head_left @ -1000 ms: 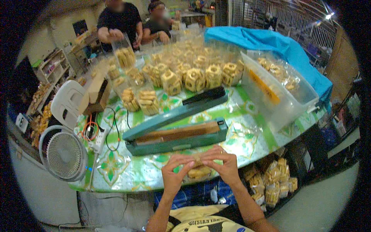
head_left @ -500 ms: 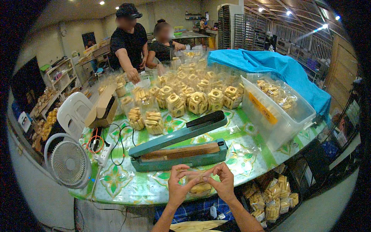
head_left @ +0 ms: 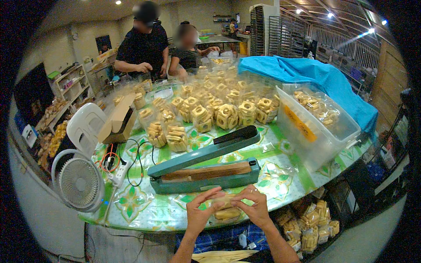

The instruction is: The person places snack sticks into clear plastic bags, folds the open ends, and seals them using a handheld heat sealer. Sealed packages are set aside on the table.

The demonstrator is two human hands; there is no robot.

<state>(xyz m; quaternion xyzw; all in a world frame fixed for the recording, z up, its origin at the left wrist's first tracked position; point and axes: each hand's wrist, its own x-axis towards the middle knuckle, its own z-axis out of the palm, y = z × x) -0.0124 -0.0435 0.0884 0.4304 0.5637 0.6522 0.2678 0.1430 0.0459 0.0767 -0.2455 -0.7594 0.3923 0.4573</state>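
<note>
A clear plastic bag of pale yellow biscuits (head_left: 227, 214) is at the table's near edge, between my two hands. My right hand (head_left: 255, 207) pinches the upper part of the bag with thumb and fingertips. On the other side, my left hand (head_left: 201, 211) has its thumb and fingers apart, close beside the bag's top; whether it touches the plastic is hard to see. Just beyond my hands stands a teal impulse sealer (head_left: 201, 187), its long arm with a black handle raised and a brown strip along its base.
Many filled biscuit bags (head_left: 226, 116) cover the far side of the table. At right are a clear plastic bin (head_left: 313, 142) and a blue cloth (head_left: 307, 72). A fan (head_left: 79, 180), power strip (head_left: 119, 174) and cardboard box (head_left: 117, 120) stand left. Two people are across the table.
My left hand's fingers have spread away from the bag's top, where both hands' fingertips met before. The standing person across the table has drawn an arm back from the bags.
</note>
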